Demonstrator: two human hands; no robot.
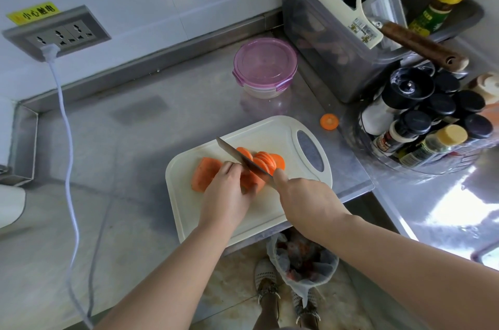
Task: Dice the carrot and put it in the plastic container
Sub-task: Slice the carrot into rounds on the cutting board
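The left hand (226, 192) curls over the carrot (205, 173), hiding its middle, while the right hand (302, 194) grips the knife (243, 158), handle unseen.

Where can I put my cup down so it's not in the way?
The bare counter between the white cord and the cutting board is free, also behind the board, left of the purple-lidded container. The right is crowded: spice jars, grey bin, a stray carrot slice.
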